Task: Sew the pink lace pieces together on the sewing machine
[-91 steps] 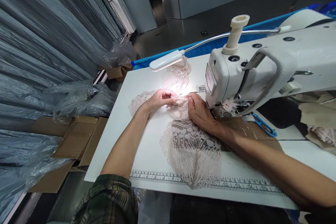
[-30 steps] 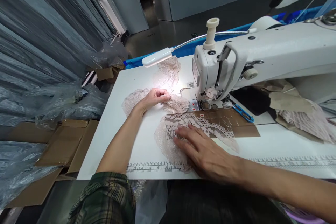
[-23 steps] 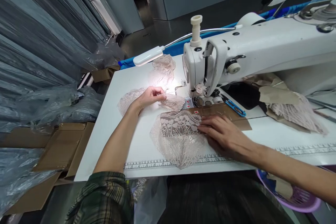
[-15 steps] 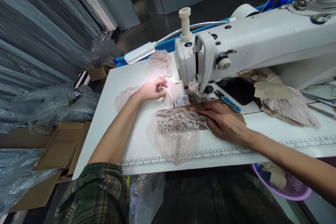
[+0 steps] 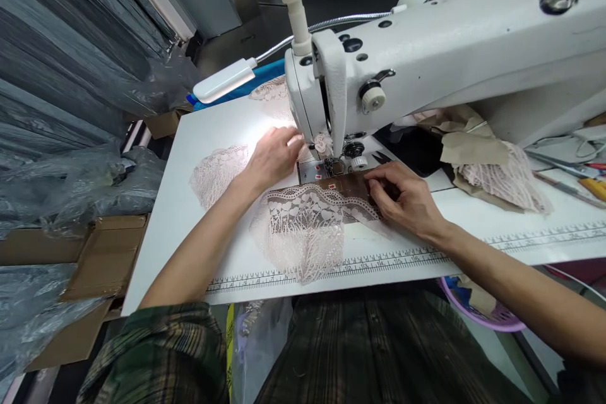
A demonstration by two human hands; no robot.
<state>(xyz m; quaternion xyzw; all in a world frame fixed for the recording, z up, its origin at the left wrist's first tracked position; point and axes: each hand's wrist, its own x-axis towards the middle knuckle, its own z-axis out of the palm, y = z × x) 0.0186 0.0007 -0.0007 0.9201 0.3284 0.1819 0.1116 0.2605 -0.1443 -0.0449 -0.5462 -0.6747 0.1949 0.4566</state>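
Observation:
My left hand [image 5: 275, 159] is beside the sewing machine's [image 5: 310, 95] head, its fingers closed at the edge of a pale pink lace piece [image 5: 307, 153]; the fingertips are partly hidden. My right hand [image 5: 404, 199] rests on a brown plate [image 5: 353, 187] to the right of the presser foot [image 5: 335, 166], thumb and forefinger apart. On that plate, and hanging over its front edge, lies a pale pink lace panel [image 5: 305, 233] with a scalloped border; its right end reaches the right thumb.
Another lace piece [image 5: 220, 170] lies on the left of the white table [image 5: 173, 233], and more lace [image 5: 272, 89] at the back. Dark snips [image 5: 380, 158] are behind my right hand. Fabric scraps [image 5: 492, 164] and tools lie to the right. A purple basket [image 5: 506, 325] sits below the edge.
My left hand has moved toward the machine head and its fingers have closed. The right hand has drawn back a little, its fingers more bent. The whole view has shifted.

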